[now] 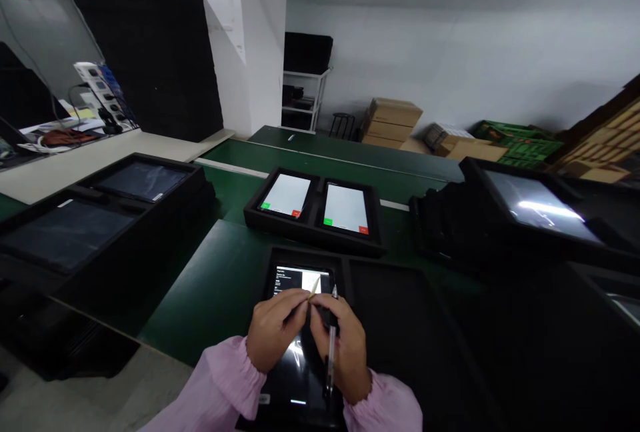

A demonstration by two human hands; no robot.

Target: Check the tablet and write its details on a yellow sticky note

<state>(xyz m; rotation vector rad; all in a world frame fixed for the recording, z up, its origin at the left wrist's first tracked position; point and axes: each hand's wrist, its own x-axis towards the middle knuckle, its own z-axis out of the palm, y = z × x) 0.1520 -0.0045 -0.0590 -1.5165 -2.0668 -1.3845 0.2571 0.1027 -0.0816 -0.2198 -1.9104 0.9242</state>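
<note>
The left hand [275, 335] and the right hand [340, 345] met over a tablet [300, 325] that lay in the left compartment of a black foam tray [400, 325] at the near edge of the green surface [225, 272]. The tablet's screen was lit, with small text and a pale picture near its top. The left hand's fingers were pinched narrow on a thin, pale stick [314, 287] whose tip pointed up and to the right above the screen. The right hand was curled shut, its fingertips touching the left hand's, and a pen [331, 345] with a silver tip ran down across its back; just how the fingers gripped the pen could not be told. Pink sleeves [220, 385] covered both wrists.

Farther back on the surface, near its middle, a second black tray [314, 229] held two tablets side by side, each showing a white screen with a green mark at the lower left and a red one at the lower right. Along the left edge stood a stack of black trays [105, 219] with two dark, unlit tablets on top. At the right edge another tablet [543, 209] rested tilted on a heap of black trays, its screen catching a streak of light. Cardboard boxes [393, 122] and green crates [520, 139] stood against the far wall.
</note>
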